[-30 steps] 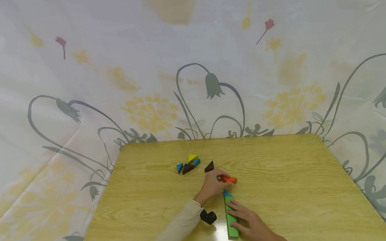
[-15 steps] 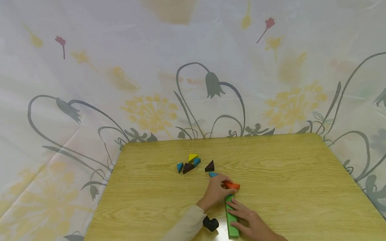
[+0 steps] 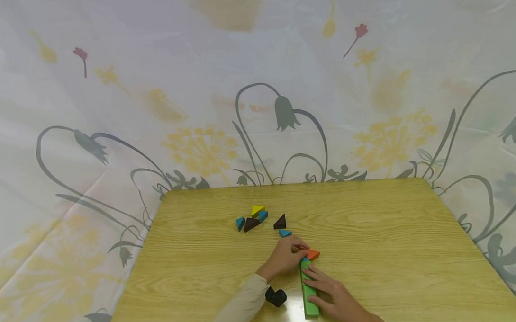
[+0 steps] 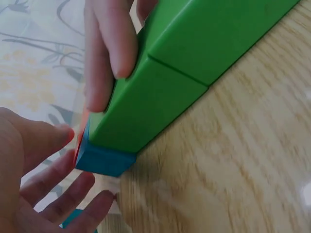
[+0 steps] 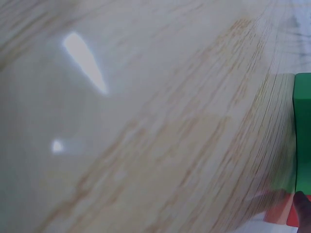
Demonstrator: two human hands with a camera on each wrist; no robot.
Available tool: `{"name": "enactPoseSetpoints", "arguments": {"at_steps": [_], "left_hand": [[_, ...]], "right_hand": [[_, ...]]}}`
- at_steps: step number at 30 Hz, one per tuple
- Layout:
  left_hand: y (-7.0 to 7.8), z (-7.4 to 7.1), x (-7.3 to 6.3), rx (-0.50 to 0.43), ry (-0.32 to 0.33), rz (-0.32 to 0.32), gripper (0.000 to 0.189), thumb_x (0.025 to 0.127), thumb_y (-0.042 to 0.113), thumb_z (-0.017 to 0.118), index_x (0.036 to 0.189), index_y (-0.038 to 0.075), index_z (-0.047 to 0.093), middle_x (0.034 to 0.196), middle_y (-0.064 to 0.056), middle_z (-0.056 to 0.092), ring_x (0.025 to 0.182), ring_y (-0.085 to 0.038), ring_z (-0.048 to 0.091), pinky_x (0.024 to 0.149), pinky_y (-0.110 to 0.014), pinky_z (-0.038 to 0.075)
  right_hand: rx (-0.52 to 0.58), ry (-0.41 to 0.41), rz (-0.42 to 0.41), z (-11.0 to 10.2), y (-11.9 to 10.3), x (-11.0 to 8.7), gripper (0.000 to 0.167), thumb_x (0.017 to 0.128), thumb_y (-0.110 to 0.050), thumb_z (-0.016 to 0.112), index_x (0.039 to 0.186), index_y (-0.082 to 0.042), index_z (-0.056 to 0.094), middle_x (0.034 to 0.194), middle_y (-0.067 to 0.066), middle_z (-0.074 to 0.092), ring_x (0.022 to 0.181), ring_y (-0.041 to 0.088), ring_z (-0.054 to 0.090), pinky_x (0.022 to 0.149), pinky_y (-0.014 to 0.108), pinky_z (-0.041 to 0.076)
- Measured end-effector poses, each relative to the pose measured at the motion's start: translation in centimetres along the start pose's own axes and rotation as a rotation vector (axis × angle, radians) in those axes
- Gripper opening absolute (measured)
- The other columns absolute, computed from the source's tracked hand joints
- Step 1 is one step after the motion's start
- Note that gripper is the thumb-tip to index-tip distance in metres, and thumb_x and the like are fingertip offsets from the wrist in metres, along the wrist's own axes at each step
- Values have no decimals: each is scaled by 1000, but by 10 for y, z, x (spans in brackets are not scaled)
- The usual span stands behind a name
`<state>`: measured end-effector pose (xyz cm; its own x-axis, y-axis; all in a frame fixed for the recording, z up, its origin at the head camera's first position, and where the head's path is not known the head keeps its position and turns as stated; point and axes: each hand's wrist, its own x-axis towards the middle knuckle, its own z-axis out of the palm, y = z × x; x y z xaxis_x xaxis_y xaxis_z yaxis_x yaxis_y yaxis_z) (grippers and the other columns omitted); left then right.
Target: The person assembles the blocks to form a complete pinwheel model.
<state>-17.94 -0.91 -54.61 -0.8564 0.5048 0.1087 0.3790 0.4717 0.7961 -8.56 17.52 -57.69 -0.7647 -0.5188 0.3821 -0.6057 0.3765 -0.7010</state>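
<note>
Nearest the wearer, two green blocks [image 3: 310, 303] lay end to end on the wooden table [image 3: 398, 260], forming one straight row that pointed away from the body. The right hand [image 3: 337, 298] rested along the right side of this row, its fingers slightly spread and touching the blocks. Left of the row, a black device [image 3: 275, 297] sat beside the cuff of the left sleeve [image 3: 241, 303]. A small blue block [image 4: 106, 160] abutted the far end of the row. Just beside it was an orange block [image 3: 314, 255]; contact between these two could not be confirmed. The left hand [image 3: 284, 256] pinched the orange block at its left end, between thumb and fingers. Past the left hand lay a blue triangle [image 3: 285, 233], then a dark triangle [image 3: 280, 222]. Farther left, a cluster comprised a second dark triangle [image 3: 251, 224], two blue pieces [image 3: 263, 216] and, farthest, a yellow triangle [image 3: 257, 210]. A flower-printed cloth [image 3: 254, 61] hung behind the table.
</note>
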Motion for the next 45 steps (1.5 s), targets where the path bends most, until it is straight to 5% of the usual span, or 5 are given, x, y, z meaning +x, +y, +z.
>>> {"name": "enactPoseSetpoints", "arguments": {"at_steps": [6,23,30,36,45], "left_hand": [[-5,-4,-2,31,4,31,17,92,6,60,105,6,72,106,-1,65,100,-15,60,82,-23,49],[-6,2,-7,-118,121,7,11,88,3,65,95,2,73,95,-5,68,90,-16,64,78,-21,51],[-8,5,-8,-98,182,104,9,87,1,66,93,-1,72,92,-8,69,85,-15,65,74,-22,52],[-6,7,-8,-103,181,19,10,87,3,66,93,2,74,93,-6,69,89,-18,65,77,-22,51],[-5,8,-11,-101,184,18,9,89,5,65,93,4,74,93,-5,69,89,-15,64,77,-22,51]], "right_hand": [[-9,-11,15,-1,0,-1,41,90,-23,65,126,-4,61,139,15,48,131,32,38,102,16,28],[-18,1,14,1,2,0,39,90,-23,65,125,-6,62,138,13,50,132,29,37,102,16,28],[-22,-2,4,1,3,0,40,89,-22,66,125,-5,62,137,15,50,133,28,36,103,14,25],[-35,-8,11,0,1,1,40,90,-24,65,125,-5,62,138,14,49,132,29,37,103,15,26],[-45,-1,-10,0,0,1,40,89,-22,66,125,-3,62,137,15,50,132,28,38,103,15,26]]}}
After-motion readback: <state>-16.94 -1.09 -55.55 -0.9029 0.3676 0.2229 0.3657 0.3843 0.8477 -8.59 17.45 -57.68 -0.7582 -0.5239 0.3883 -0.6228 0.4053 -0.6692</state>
